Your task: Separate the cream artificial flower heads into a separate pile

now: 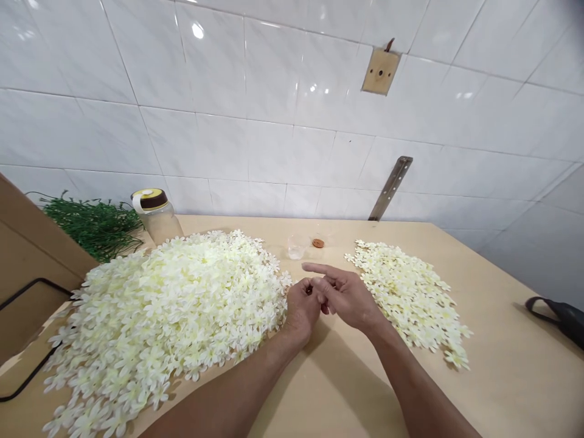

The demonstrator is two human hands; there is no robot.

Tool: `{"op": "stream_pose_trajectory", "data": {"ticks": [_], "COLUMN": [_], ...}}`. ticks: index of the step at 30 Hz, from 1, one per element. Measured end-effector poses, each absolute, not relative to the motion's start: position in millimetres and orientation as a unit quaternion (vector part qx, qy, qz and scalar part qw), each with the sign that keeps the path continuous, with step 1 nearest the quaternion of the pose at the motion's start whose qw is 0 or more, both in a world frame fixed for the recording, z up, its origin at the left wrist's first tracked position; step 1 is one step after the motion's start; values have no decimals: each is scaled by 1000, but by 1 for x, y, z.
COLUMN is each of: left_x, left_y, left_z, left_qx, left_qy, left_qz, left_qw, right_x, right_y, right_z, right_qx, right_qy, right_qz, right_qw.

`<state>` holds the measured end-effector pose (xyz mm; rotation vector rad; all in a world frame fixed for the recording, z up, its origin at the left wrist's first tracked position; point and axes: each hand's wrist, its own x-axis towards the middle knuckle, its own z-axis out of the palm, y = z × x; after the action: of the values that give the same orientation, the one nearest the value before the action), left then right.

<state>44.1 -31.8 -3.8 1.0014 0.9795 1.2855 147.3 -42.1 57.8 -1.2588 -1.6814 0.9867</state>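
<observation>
My left hand (303,305) and my right hand (343,296) meet above the table, between two piles of artificial flowers. The left fingers are curled closed against the right thumb. On the right hand the index finger points out to the left while the thumb and other fingers are bent together. Whatever lies between the fingertips is hidden. To the left spreads a large heap of white flowers (182,304) with pale yellow centres. A smaller, flatter pile of yellowish flowers (410,292) lies beyond my right wrist. Just past my hands stand a small clear cup (296,248) and a clear container with something brown (318,243) in it.
A bottle with a brown and yellow lid (157,216) stands at the back left, beside green artificial stems (91,225). A cardboard box (39,261) bounds the left side. A metal bracket (391,188) leans on the tiled wall. A black strap (554,313) lies far right.
</observation>
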Motion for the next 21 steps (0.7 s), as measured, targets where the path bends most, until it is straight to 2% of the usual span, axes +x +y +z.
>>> {"op": "stream_pose_trajectory", "data": {"ticks": [3,6,10,21], "left_x": [44,44,44,44], "left_y": [-30,-28,-26,-26], "left_z": [-5,-8,-12,-10], "left_qx": [421,423,418,412], "left_qy": [435,443,448,453], "left_qz": [544,543,552,551], "left_qw": [581,574,566,567], "right_x": [159,172,173,169], "right_y": [-36,-26,-23,-24], "right_z": [50,39,34,29], "right_qx": [-599,-658,-673,-682], "right_qy": [-622,-621,-635,-610], "right_qz": [244,194,184,224], "right_qw": [441,379,331,336]}}
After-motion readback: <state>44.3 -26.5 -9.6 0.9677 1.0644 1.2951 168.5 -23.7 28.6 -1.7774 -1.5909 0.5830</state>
